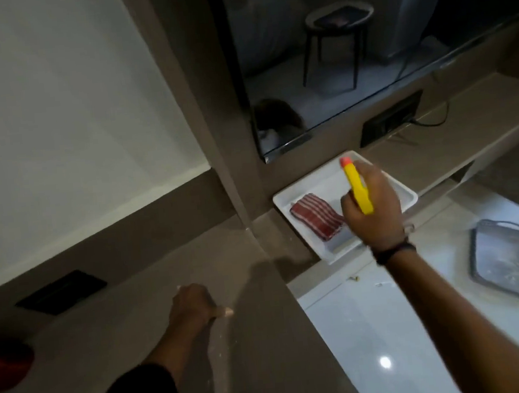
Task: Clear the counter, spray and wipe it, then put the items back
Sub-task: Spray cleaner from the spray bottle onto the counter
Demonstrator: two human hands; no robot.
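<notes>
At frame centre-right, the yellow spray bottle [358,189] (orange tip up) is grasped by the right hand [372,207] above the white tray [296,192]. The left hand [192,304] is clenched on the brown counter [154,301], lower centre.

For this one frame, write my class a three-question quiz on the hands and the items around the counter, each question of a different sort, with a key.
1. True or false: the right hand holds a yellow bottle.
2. Where does the striped cloth lie?
A. in the white tray
B. on the grey tray
C. under the left hand
3. Fill in: the left hand rests on the ____.

Key
1. True; the grip closes around the bottle, above the white tray.
2. A
3. counter
</notes>
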